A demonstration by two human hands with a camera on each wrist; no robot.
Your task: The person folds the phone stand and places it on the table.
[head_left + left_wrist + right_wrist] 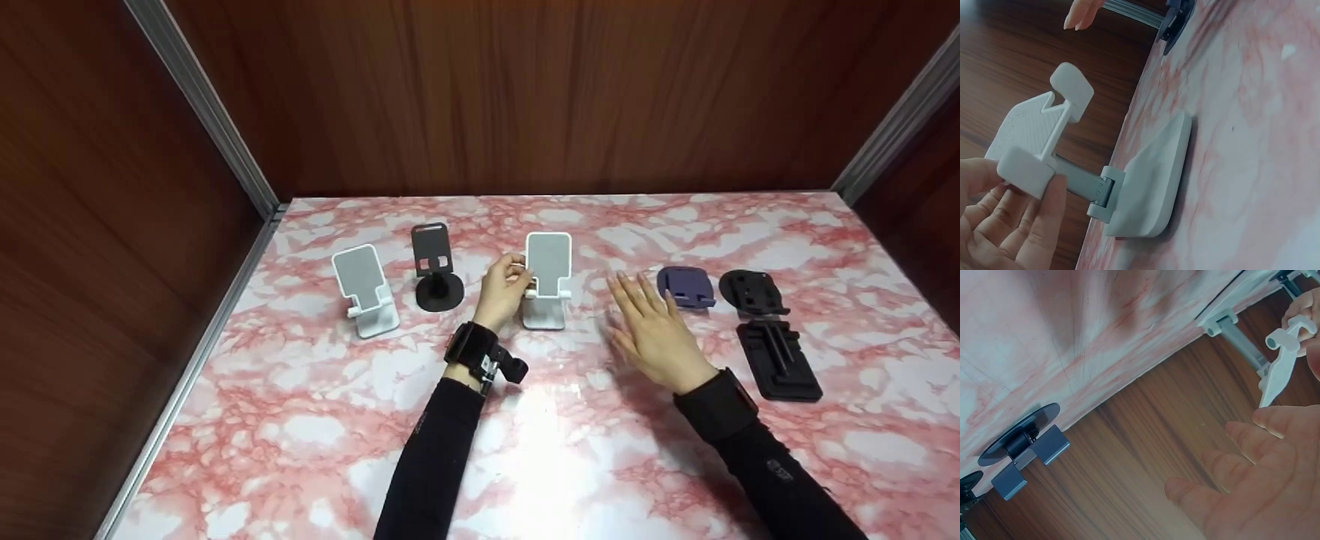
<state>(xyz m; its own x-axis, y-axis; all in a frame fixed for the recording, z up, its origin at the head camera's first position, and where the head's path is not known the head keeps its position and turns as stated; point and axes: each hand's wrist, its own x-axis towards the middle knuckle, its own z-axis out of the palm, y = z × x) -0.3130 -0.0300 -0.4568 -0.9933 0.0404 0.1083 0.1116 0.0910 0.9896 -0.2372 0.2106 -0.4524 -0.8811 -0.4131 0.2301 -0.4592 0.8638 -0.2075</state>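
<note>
My left hand (501,292) pinches the left edge of a white phone stand (549,259) that stands upright on the table, its grey-faced plate raised. In the left wrist view, thumb and fingers close round one white lip of this phone stand (1026,169), while its base rests on the tabletop. My right hand (660,341) is to the right of the stand with fingers straight and spread, holding nothing. Just beyond its fingers lies a purple phone stand (690,285), folded low. The right wrist view shows the right palm (1280,472) near the white stand's plate.
Left of the hands stand a second white phone stand (361,277) and a black one (432,247) on a round base. At the right lie a folded black round-based stand (754,291) and a flat black folded stand (780,367). Wood-grain panels (525,97) wall the marbled table (315,450).
</note>
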